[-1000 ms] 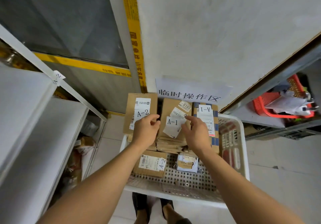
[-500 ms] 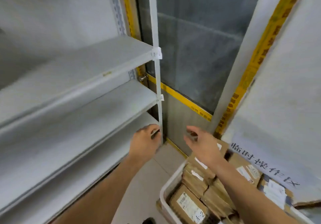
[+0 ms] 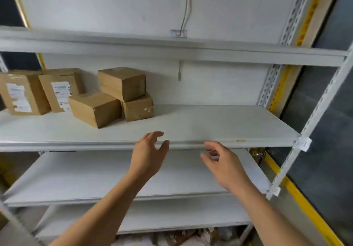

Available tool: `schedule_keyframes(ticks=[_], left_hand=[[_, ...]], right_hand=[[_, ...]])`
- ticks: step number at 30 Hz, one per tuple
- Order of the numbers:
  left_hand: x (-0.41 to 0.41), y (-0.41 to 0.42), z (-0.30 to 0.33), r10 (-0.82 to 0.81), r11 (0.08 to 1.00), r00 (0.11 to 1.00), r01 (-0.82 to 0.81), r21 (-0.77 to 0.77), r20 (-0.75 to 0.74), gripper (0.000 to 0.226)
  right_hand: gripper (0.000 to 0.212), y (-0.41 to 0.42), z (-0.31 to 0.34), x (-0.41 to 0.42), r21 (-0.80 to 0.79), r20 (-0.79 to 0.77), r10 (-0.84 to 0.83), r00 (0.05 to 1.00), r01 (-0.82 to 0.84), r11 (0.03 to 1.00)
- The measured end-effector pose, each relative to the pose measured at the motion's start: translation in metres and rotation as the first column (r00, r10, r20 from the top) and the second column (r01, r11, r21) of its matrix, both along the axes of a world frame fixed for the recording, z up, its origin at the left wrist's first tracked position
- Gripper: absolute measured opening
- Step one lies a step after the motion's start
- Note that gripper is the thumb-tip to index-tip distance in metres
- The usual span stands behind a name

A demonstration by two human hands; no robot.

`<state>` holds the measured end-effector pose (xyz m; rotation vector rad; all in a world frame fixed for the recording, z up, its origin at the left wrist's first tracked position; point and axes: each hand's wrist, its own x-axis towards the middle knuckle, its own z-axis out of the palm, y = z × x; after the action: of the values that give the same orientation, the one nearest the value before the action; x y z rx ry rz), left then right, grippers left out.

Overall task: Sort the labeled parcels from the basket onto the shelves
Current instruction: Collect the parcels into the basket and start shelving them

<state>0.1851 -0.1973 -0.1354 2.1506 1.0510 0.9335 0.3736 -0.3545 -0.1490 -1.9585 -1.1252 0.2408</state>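
I face a white metal shelving unit. My left hand and my right hand hover side by side in front of the middle shelf's front edge, fingers loosely spread, each holding nothing. Several brown cardboard parcels stand on the left part of that shelf, two of them upright with white printed labels. The basket is out of view.
A small white tag is fixed on the right upright at the middle shelf's corner, another tag one level down. Lower shelves lie below my hands. A yellow-striped wall edge runs at the right. Crumpled items lie under the bottom shelf.
My view swung from the basket of parcels left and up to the shelves. Both hands left the parcels in the basket and now hover with nothing in them before the middle shelf.
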Motion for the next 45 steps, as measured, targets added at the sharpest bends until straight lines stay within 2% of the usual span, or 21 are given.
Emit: schedule_keyframes(ticks=[6, 10, 12, 15, 18, 21, 25, 28, 33, 37, 42, 45], left_hand=[[-0.029, 0.110, 0.020, 0.168, 0.986, 0.984, -0.169, 0.017, 0.059, 0.046], [-0.038, 0.183, 0.030, 0.213, 0.975, 0.972, -0.218, 0.043, 0.100, 0.036], [-0.037, 0.214, 0.035, 0.228, 0.972, 0.969, -0.233, 0.040, 0.100, 0.051], [-0.027, 0.252, 0.044, 0.224, 0.974, 0.968, -0.227, 0.014, 0.117, 0.080], [-0.013, 0.284, 0.050, 0.207, 0.978, 0.971, -0.205, -0.030, 0.121, 0.088], [-0.002, 0.309, 0.055, 0.217, 0.969, 0.962, -0.192, -0.157, 0.167, 0.097], [0.010, 0.325, 0.056, 0.223, 0.937, 0.946, -0.142, -0.319, 0.234, 0.094], [0.011, 0.319, 0.054, 0.170, 0.932, 0.931, -0.044, -0.361, 0.324, 0.086], [-0.001, 0.294, 0.055, 0.046, 0.942, 0.882, 0.118, -0.315, 0.470, 0.095], [-0.001, 0.260, 0.041, -0.129, 0.878, 0.809, 0.362, -0.314, 0.573, 0.092], [0.033, 0.226, 0.017, -0.209, 0.756, 0.748, 0.532, -0.381, 0.629, 0.079], [0.067, 0.200, 0.008, -0.279, 0.687, 0.735, 0.602, -0.406, 0.618, 0.077]], right_hand=[[0.044, 0.133, 0.018, -0.016, 0.026, 0.016, 0.100, 0.995, -0.100, 0.995], [0.046, 0.226, 0.034, -0.024, 0.036, 0.008, 0.156, 0.988, -0.156, 0.987], [0.049, 0.269, 0.045, -0.025, 0.047, 0.004, 0.157, 0.988, -0.157, 0.986], [0.056, 0.325, 0.063, -0.019, 0.099, -0.137, 0.169, 0.976, -0.156, 0.983], [0.065, 0.370, 0.078, -0.007, 0.102, -0.249, 0.144, 0.958, -0.122, 0.987], [0.073, 0.408, 0.087, 0.005, 0.078, -0.334, 0.119, 0.935, -0.098, 0.992], [0.068, 0.444, 0.090, 0.009, 0.107, -0.467, 0.185, 0.865, -0.153, 0.982], [0.069, 0.448, 0.089, 0.004, 0.147, -0.482, 0.206, 0.852, -0.153, 0.977], [0.077, 0.403, 0.081, -0.008, 0.261, -0.511, 0.130, 0.850, 0.009, 0.965], [0.072, 0.337, 0.058, -0.005, 0.362, -0.572, 0.129, 0.810, 0.109, 0.926], [0.053, 0.236, 0.029, 0.003, 0.438, -0.493, 0.074, 0.867, 0.174, 0.882], [0.060, 0.183, 0.009, 0.012, 0.411, -0.470, -0.042, 0.882, 0.261, 0.874]])
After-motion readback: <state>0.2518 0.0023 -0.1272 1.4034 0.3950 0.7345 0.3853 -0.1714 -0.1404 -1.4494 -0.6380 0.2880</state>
